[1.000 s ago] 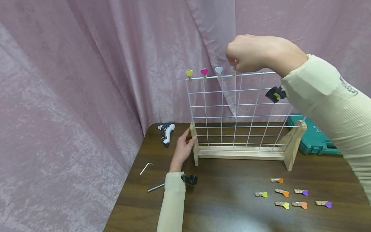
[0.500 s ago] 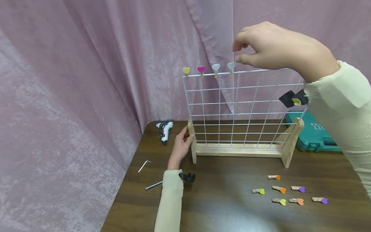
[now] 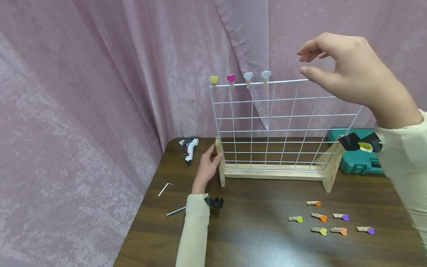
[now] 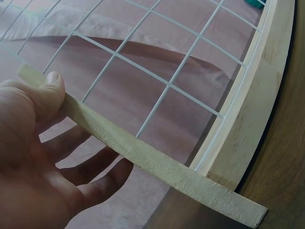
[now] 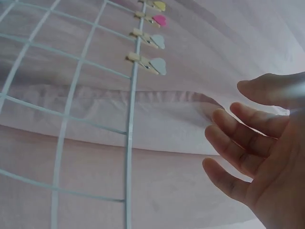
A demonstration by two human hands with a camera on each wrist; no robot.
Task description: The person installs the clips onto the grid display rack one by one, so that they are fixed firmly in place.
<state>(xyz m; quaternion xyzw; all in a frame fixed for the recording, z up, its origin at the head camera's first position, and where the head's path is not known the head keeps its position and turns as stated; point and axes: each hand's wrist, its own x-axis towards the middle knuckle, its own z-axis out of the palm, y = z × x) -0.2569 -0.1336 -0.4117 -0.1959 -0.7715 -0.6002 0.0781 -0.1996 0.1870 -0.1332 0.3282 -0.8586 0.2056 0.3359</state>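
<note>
A white wire grid [image 3: 267, 120] stands upright in a wooden stand [image 3: 273, 172]. My left hand [image 3: 205, 168] grips the stand's left side piece; in the left wrist view the thumb lies on one face of that wooden piece [image 4: 157, 160] and the fingers curl behind it. Along the grid's top wire sit a yellow heart clothespin [image 3: 214, 79], a pink one and two pale blue ones, the last pale blue clothespin [image 5: 157, 66] being nearest my right hand. That right hand [image 3: 353, 70] is in the air by the top wire, fingers relaxed and apart, holding nothing.
Several heart clothespins [image 3: 319, 217] in orange, purple and yellow-green lie on the brown table [image 3: 253, 230] at front right. A teal case [image 3: 361, 165] sits behind the stand. At left are a glue gun [image 3: 189, 150], a hex key [image 3: 165, 189] and a metal rod [image 3: 175, 211].
My right hand has let go of the second pale blue clothespin, which stays on the top wire, and has moved right with its fingers spreading. The left hand keeps its grip.
</note>
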